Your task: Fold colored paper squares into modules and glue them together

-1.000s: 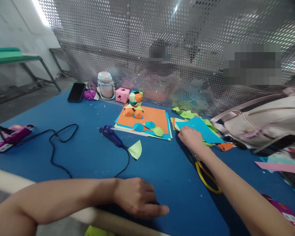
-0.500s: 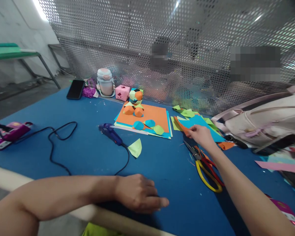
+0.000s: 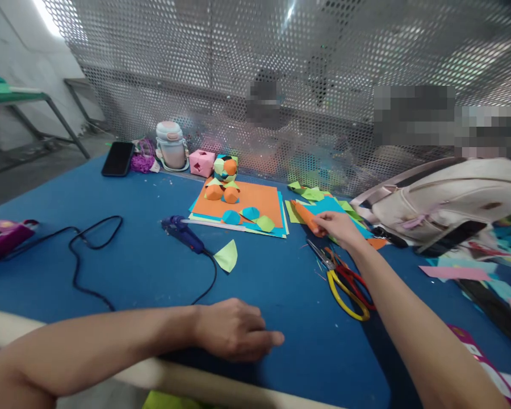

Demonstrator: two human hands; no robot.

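My left hand point(image 3: 238, 331) rests on the near part of the blue table point(image 3: 153, 272), its fingers curled in and one digit pointing right. Nothing shows in it. Farther right, my right hand point(image 3: 337, 225) pinches a piece of orange paper point(image 3: 305, 215) above blue and green paper sheets point(image 3: 330, 205). Just below that hand lie scissors with one yellow and one red handle point(image 3: 342, 289). Between the hands and the wall sits a stack of paper with an orange sheet point(image 3: 259, 199) on top, bearing small orange, blue and green folded pieces. A pale green paper wedge point(image 3: 227, 256) lies left of centre.
A blue glue gun point(image 3: 182, 232) trails a black cord across the left side. A phone point(image 3: 118, 159), a bottle point(image 3: 172, 146), a pink paper box point(image 3: 202, 163) and a multicoloured paper ball point(image 3: 225, 168) stand along the perforated metal screen point(image 3: 221, 68). A pale backpack point(image 3: 443, 199) takes up the right.
The view has shifted slightly, moving the scene left. The orange paper in my right hand has turned to show more of its face. My left hand stays resting on the table.
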